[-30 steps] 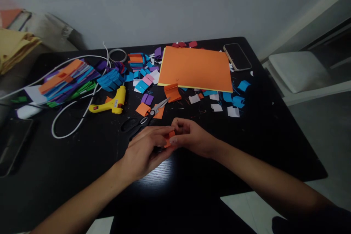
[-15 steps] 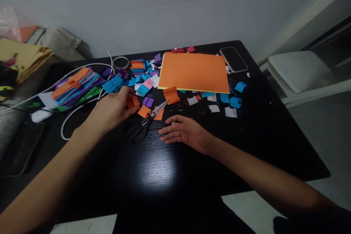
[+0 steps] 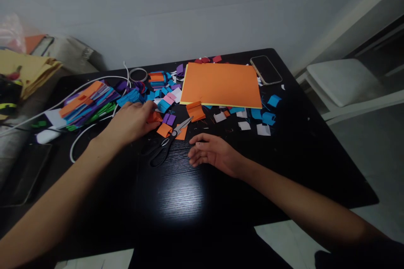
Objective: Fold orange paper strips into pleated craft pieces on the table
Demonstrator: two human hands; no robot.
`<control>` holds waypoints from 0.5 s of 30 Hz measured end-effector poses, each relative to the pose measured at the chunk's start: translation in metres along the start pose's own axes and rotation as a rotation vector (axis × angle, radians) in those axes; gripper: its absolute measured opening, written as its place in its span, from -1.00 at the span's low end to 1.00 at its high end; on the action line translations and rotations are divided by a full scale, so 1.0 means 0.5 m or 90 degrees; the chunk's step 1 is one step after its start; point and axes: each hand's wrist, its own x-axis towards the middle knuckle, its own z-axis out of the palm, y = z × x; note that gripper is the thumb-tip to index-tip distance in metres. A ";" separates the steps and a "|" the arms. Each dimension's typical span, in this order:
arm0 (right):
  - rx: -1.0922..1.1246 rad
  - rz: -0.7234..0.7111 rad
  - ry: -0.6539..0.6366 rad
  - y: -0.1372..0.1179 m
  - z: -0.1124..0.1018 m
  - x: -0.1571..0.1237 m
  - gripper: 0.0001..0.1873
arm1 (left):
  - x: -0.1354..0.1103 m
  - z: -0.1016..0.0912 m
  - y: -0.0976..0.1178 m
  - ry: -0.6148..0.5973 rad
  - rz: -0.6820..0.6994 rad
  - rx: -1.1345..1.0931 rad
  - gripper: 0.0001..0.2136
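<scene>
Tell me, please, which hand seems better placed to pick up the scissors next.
Probably the right hand: it looks empty and open, facing the scissors, while the left hand is occupied at an orange paper piece.

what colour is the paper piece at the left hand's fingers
Orange; the paper piece shows best in the head view.

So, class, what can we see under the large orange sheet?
Under the large orange sheet, a yellow layer shows as a thin border. A blue scrap lies at the near edge, perhaps reaching underneath. Anything beneath the middle is covered and cannot be seen.
</scene>
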 end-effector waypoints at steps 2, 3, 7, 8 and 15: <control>-0.003 -0.003 -0.002 0.000 -0.001 -0.001 -0.65 | 0.000 -0.001 -0.003 -0.009 0.000 0.003 -0.61; -0.004 -0.003 -0.002 0.000 -0.001 -0.001 -0.66 | -0.001 -0.001 -0.005 -0.011 0.002 -0.002 -0.60; -0.003 -0.001 0.002 0.001 -0.004 0.001 -0.65 | -0.009 -0.003 -0.011 -0.004 0.013 -0.037 -0.58; -0.002 0.000 0.003 0.002 -0.004 0.001 -0.65 | -0.011 -0.005 -0.012 -0.001 0.013 -0.041 -0.57; -0.004 -0.002 0.008 0.002 -0.005 0.002 -0.66 | -0.019 -0.014 -0.018 0.017 0.012 -0.093 -0.63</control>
